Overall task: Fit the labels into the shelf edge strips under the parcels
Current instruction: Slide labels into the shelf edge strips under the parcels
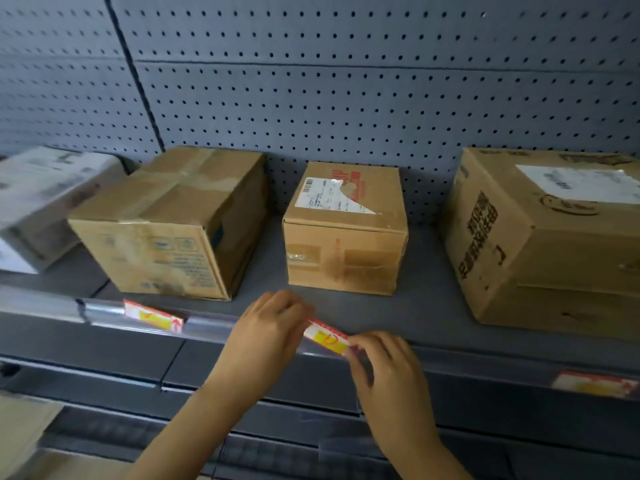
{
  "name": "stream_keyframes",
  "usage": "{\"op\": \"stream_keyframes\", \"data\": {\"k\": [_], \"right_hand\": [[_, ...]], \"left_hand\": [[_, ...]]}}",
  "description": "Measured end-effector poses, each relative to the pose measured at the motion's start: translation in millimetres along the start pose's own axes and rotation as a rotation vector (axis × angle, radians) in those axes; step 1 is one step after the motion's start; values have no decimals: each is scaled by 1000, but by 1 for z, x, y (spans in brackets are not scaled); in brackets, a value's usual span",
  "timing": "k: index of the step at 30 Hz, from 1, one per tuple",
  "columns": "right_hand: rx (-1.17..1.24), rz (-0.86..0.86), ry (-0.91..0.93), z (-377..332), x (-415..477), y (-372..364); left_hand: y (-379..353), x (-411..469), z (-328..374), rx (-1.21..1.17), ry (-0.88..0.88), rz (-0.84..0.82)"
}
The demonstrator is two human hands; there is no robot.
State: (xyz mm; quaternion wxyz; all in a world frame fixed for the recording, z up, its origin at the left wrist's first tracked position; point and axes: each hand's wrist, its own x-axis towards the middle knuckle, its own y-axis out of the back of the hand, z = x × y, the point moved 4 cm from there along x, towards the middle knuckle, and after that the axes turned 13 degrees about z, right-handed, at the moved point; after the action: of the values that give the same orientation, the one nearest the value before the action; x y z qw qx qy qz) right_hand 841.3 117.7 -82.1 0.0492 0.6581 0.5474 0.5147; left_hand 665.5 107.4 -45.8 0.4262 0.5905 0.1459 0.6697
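Boxes point(166, 223), point(344, 233), point(550, 240): brown corrugated cardboard, matt, creased; glossy clear tape across flaps.
Parcel point(45, 202), shelf's left end: white plastic wrap, slight sheen.
Shipping slips point(332, 197): white paper, part torn.
Shelf point(398, 310): grey painted metal, matt, smooth.
Back panel point(346, 81): perforated grey metal, matt.
Edge strip point(104, 311): clear glossy plastic.
Labels point(327, 336), point(152, 315): printed paper, red and yellow.

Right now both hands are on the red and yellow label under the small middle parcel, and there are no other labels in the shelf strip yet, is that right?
Not quite. Both the left hand and right hand are on the red and yellow label under the small middle parcel, but the head view shows other labels already in the shelf strip: one to the left and one at far right.
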Motion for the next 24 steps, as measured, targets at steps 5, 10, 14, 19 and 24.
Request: {"op": "stream_keyframes", "data": {"k": [5,10,14,19,24], "right_hand": [[-119,10,-81,-14,2,-13],[-151,13,-83,-18,6,-12],[-190,-30,-3,-17,9,-12],[-240,-67,84,-20,15,-8],[-242,-93,123,-17,17,-3]], "left_hand": [[-1,-3,-15,-161,-69,-31],[-8,-5,-20,-215,-20,5],[-10,-6,-18,-211,-37,11],[-13,-15,-19,-181,-35,-41],[-19,-21,-13,-125,-33,-51]]}}
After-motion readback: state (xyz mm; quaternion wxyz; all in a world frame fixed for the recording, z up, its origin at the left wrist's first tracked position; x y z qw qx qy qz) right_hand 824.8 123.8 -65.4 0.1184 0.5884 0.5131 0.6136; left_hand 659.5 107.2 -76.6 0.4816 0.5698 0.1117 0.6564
